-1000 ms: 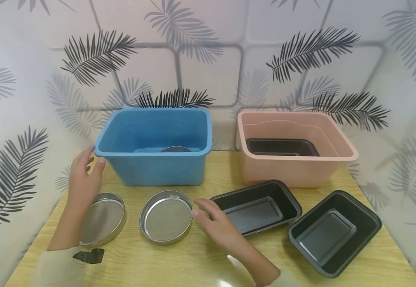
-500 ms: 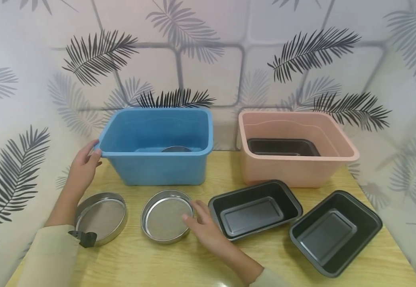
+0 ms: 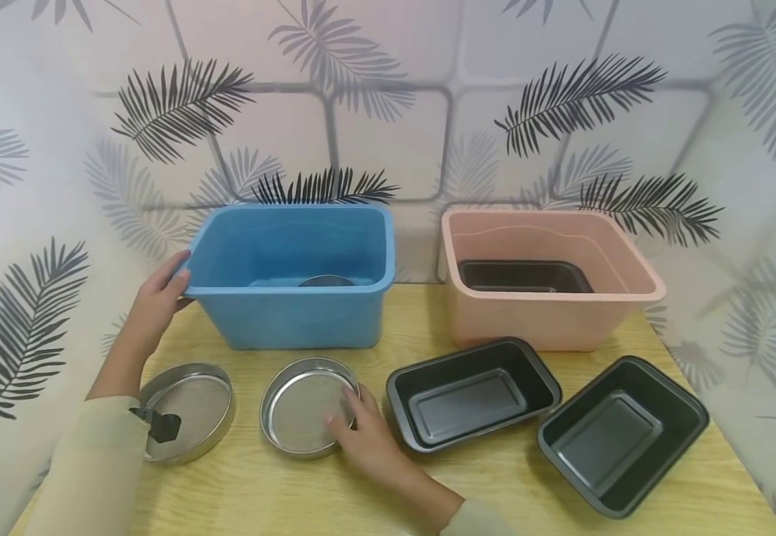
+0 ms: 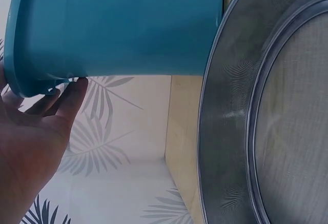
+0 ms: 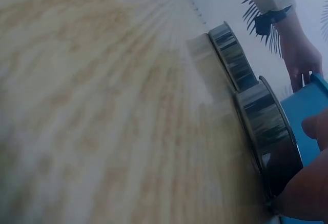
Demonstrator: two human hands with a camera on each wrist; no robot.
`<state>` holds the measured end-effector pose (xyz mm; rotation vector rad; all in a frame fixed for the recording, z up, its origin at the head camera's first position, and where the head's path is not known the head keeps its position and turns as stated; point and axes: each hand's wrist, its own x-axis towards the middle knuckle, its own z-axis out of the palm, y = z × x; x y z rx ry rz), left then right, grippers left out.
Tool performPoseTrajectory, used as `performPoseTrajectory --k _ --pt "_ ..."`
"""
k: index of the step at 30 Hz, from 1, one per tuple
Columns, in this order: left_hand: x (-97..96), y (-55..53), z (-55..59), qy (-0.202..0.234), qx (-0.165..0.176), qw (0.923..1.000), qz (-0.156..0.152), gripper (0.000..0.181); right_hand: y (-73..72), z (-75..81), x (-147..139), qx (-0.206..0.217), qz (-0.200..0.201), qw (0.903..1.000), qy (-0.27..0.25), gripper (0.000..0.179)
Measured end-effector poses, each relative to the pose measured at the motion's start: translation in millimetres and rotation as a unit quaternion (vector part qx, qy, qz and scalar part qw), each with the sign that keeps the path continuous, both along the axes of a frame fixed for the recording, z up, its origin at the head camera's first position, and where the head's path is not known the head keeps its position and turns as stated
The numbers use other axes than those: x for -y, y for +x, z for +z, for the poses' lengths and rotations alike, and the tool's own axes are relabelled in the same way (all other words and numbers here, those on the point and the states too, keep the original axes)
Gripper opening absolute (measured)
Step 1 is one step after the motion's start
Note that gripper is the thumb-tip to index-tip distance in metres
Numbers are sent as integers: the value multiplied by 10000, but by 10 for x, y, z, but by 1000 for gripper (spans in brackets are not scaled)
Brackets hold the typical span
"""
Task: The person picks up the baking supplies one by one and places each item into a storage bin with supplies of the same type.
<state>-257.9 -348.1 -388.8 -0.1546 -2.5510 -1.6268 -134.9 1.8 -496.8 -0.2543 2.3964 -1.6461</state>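
In the head view my left hand (image 3: pixel 153 301) grips the left rim of a blue bin (image 3: pixel 294 320), fingers under the lip as the left wrist view shows. My right hand (image 3: pixel 370 439) reaches over the right edge of a round metal sieve (image 3: pixel 303 413), its thumb and fingers apart. In the right wrist view the thumb is close against that sieve's wall (image 5: pixel 269 131); contact is hard to tell. A second round sieve (image 3: pixel 193 409) with a mesh bottom lies below my left forearm. Another metal rim (image 3: pixel 326 281) shows inside the blue bin.
A pink bin (image 3: pixel 528 320) stands right of the blue one, with a dark loaf pan (image 3: pixel 521 275) inside. Two more dark loaf pans, one in the middle (image 3: pixel 475 402) and one at the right (image 3: pixel 618 439), lie on the wooden table (image 3: pixel 267 499). A patterned wall rises behind.
My left hand has come onto the blue bin's rim and taken hold of it. The right hand has moved left from beside the middle loaf pan to over the sieve's edge.
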Motion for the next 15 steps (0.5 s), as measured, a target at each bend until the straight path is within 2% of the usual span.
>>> performPoseTrajectory --k 9,15 --pt "68 -48 -20 92 212 9995 -212 62 38 13 20 -208 109 9990 390 68" --pt "72 -20 -26 216 323 9987 -318 64 27 74 -14 -238 348 9990 151 60"
